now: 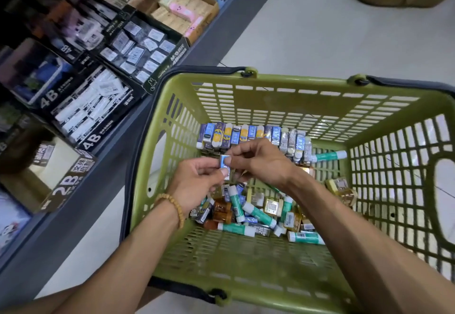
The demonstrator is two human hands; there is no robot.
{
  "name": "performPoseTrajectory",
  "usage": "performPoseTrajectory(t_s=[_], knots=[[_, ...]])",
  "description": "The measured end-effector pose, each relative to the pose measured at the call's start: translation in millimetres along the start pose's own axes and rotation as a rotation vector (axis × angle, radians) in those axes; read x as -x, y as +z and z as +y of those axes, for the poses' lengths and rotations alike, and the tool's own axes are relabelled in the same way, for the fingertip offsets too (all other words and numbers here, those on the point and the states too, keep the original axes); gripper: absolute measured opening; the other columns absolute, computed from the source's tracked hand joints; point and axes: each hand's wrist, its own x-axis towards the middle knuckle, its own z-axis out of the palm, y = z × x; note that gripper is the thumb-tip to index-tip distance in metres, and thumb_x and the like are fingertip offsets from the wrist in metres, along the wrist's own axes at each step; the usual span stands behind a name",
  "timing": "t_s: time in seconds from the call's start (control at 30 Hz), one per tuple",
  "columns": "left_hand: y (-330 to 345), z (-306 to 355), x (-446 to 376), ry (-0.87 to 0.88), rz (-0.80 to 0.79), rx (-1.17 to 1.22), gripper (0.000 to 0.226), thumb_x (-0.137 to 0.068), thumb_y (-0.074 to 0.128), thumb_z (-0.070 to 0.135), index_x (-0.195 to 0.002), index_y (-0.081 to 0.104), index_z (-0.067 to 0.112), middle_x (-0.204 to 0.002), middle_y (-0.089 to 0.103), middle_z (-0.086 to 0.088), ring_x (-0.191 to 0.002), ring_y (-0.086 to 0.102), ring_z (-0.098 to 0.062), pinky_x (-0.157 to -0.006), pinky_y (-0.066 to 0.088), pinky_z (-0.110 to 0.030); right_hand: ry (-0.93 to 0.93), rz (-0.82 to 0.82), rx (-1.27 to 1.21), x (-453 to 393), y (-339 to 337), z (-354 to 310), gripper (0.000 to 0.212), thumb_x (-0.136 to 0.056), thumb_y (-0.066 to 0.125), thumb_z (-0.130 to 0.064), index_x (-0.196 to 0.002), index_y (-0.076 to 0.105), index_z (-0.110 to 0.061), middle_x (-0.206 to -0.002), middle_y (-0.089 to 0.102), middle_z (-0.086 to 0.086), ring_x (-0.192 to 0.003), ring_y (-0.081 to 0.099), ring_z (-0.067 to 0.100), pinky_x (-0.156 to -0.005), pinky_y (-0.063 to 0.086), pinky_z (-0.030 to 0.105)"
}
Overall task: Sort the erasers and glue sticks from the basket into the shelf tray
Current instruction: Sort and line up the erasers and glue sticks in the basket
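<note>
Now both hands, left and right, pinch one small eraser between them above the basket

Your head view: bright even light on the floor and basket, shelf dim and motion-blurred toward top left, wide-angle bending at edges, glare on wrapped erasers, soft shadows.

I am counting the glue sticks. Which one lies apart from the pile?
The glue stick at the right end of the eraser row, far side of the basket; the others lie mixed in the near pile.
</note>
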Motion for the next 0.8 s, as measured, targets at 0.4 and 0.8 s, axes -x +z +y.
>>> performPoseTrajectory(t_s=[0.4, 0.8], knots=[[37, -35, -44, 0.204, -0.317, -0.962, 0.055, -0.083, 0.075, 0.030, -0.132, 0.053, 0.021, -0.129, 0.055, 0.003, -0.117, 0.053, -0.014, -0.094, 0.042, -0.017, 0.007, 0.296, -0.128, 37, -56, 10, 0.009, -0.097, 0.061, -0.006, -0.090, 0.060, 0.000, -0.070, 0.055, 0.010, -0.056, 0.052, 0.016, -0.053, 0.044, 0.028], [55, -44, -57, 0.280, -0.542, -1.405, 0.073, -0.066, 0.084, 0.036, -0.122, 0.040, 0.024, -0.119, 0.046, 0.005, -0.112, 0.046, -0.016, -0.090, 0.040, -0.028, 0.023, 0.383, -0.162, 30, -73, 36, 0.010, -0.095, 0.065, -0.010, -0.087, 0.063, -0.005, -0.081, 0.061, 0.016, -0.070, 0.055, 0.024, -0.058, 0.047, 0.035]])
